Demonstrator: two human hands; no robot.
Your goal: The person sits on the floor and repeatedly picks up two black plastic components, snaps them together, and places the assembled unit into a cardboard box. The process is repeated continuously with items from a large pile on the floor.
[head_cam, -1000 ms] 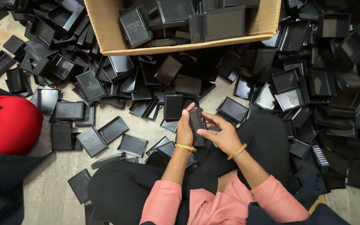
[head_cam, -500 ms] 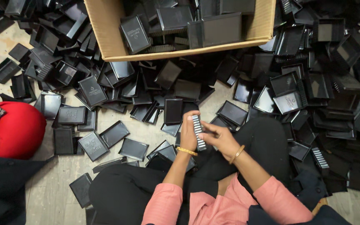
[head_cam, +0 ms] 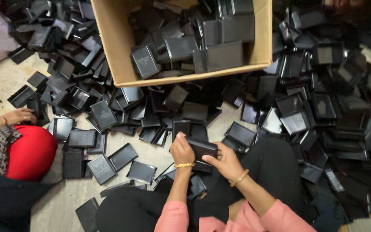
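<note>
I sit on the floor and hold a small black plastic case (head_cam: 202, 148) in front of me with both hands. My left hand (head_cam: 181, 149) grips its left end, a gold bangle on the wrist. My right hand (head_cam: 225, 160) clasps its right side from below, thumb on top. The case lies roughly flat between my hands, above my black-clad lap (head_cam: 271, 172). Loose black lids and trays (head_cam: 121, 157) lie on the floor just left of my hands.
A cardboard box (head_cam: 117, 47) holding several black cases stands ahead. Heaps of black case parts (head_cam: 323, 103) cover the floor left, ahead and right. Another person sits at the left, a red-covered knee (head_cam: 31, 152) and a hand (head_cam: 18, 116) showing.
The case, upright on edge in my hands half a second ago, now lies flat and closed between them. My view has tilted slightly, and the other person's hand has come into sight.
</note>
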